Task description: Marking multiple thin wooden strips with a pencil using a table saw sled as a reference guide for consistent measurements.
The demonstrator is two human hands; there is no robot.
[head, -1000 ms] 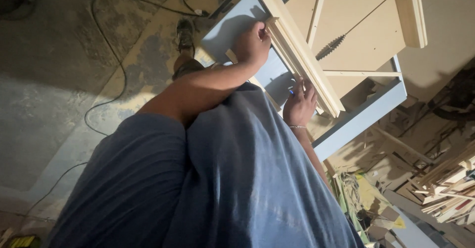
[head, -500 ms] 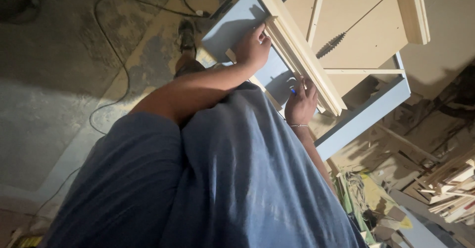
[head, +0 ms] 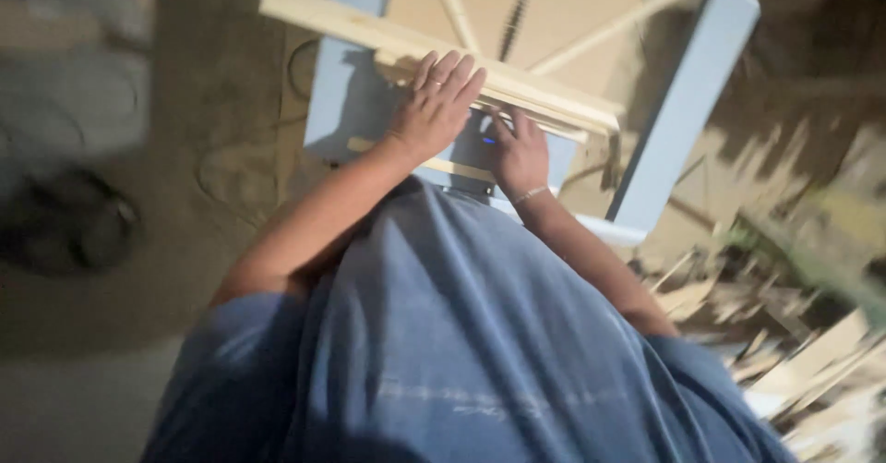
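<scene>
Wooden strips (head: 517, 80): long, pale, lying in a bundle across the near part of the saw table (head: 688, 103), reaching past its left edge. Blue-framed saw table, with a pale board on top and a dark toothed blade (head: 517, 12) at its far middle, blurred. Scrap wood (head: 794, 352) heaped on the floor to the right of the saw table; loose cable (head: 231, 168) on the floor to its left. Left hand (head: 438, 103) flat on top of the strips, fingers stretched out and pressing down, not clenched. Right hand (head: 521, 154) at the near edge of the strips, fingers bent against them; whether gripping or merely resting, cannot tell. Probably steadying and lining up the bundle. Any feed toward the blade calls for even pressure and fingers well clear.
</scene>
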